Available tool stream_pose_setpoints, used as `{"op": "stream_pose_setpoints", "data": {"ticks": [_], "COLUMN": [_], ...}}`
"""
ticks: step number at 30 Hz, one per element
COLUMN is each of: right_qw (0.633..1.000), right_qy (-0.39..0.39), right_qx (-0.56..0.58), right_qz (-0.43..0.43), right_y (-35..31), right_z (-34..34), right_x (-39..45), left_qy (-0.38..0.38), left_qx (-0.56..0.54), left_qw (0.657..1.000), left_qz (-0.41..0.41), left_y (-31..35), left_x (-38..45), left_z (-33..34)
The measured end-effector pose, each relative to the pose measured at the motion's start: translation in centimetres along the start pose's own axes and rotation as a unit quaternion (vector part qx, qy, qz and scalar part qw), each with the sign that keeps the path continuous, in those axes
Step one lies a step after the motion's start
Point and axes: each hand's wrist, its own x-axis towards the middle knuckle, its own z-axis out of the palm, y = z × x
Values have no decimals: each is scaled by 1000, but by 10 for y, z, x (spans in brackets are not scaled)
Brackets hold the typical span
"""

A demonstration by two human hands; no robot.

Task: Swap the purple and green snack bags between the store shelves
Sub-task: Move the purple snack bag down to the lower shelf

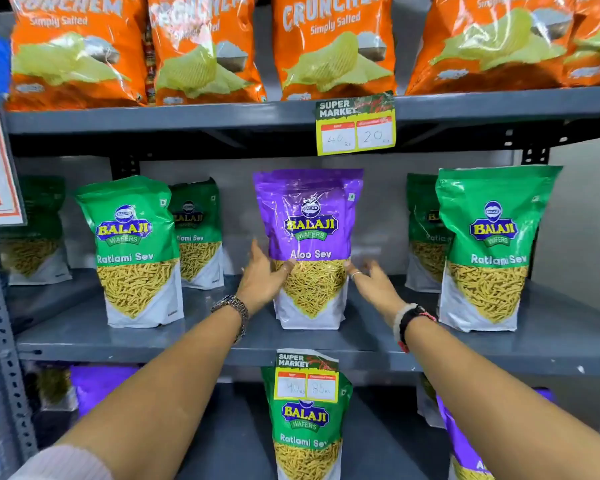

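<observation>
So the purple Aloo Sev bag point(309, 247) is standing upright on the middle shelf point(222, 337), long axis straight up, and it sits right between the two hands. The left hand point(262, 275) has its palm flat on the bag's left side about halfway up, fingers spread and not curled round anything. The right hand point(371, 278) is on the other side, open too, fingertips just at the bag's right edge. It's a bit blurred, so I can't tell if it's actually touching. Neither hand looks clamped, more like steadying or just letting go.

Looks to me like the swap is mostly done, since a green Ratlami Sev bag point(305, 420) already stands on the lower shelf directly below the hands, with purple bags point(101, 382) either side of it down there.

Room-wise: open shelf to both sides of the hands before you hit the green bags on the left point(132, 251) and right point(489, 247). Above, the upper shelf edge and its price tag point(355, 124) hang just over the bag top, so any lift should come forward, not up
</observation>
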Motion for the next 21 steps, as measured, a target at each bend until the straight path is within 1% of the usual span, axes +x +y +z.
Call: {"op": "stream_pose_setpoints", "data": {"ticks": [1, 3, 5, 7, 9, 13, 17, 21], "right_qw": [999, 994, 984, 980, 981, 979, 983, 983], "right_qy": [-10, -45, -73, -59, -34, 11, 7, -14], "right_qx": [36, 104, 161, 191, 192, 201, 184, 179], "right_qz": [3, -12, -20, -20, -25, -20, -19, -35], "right_y": [-1, 2, 5, 4, 6, 4, 2, -10], "right_z": [6, 15, 23, 26, 29, 30, 36, 51], "right_x": [2, 7, 9, 9, 9, 2, -13, -35], "left_qy": [-5, -57, -86, -78, -49, -32, -20, 28], "left_qx": [-48, -161, -209, -242, -265, -301, -324, -305], "left_qw": [999, 985, 974, 967, 962, 952, 944, 951], "left_qz": [-9, -34, -29, -29, -35, -56, -67, -46], "left_y": [-2, -12, -23, -29, -32, -29, -32, -40], "left_x": [2, 10, 16, 19, 21, 14, -3, -31], "left_z": [1, 4, 9, 11, 12, 9, -8, -34]}}
